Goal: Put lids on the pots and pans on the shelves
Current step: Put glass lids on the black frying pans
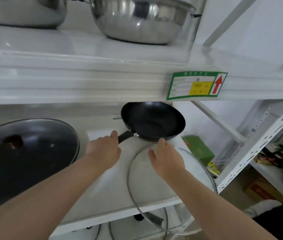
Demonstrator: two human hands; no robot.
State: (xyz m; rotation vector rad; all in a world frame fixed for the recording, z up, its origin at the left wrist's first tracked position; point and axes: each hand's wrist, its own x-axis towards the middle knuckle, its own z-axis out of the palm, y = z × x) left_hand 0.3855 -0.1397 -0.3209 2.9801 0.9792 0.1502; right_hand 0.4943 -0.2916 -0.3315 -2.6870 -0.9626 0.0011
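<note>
A black wok (153, 122) without a lid sits tilted on the middle shelf (102, 191), under the shelf above. My left hand (105, 151) grips the wok's dark handle (125, 135). My right hand (166, 159) holds a clear glass lid (170, 189) by its top, just in front of the wok and below its rim. The lid's far edge nearly touches the wok. On the left of the same shelf stands a large dark pan covered by a glass lid (24, 153) with a brown knob.
Two steel pots (142, 19) stand on the upper shelf (85, 78), which carries a green label (196, 85). More glass lids (137, 227) lie on the shelf below. A green box (199, 149) and a white perforated rack post (258, 148) are to the right.
</note>
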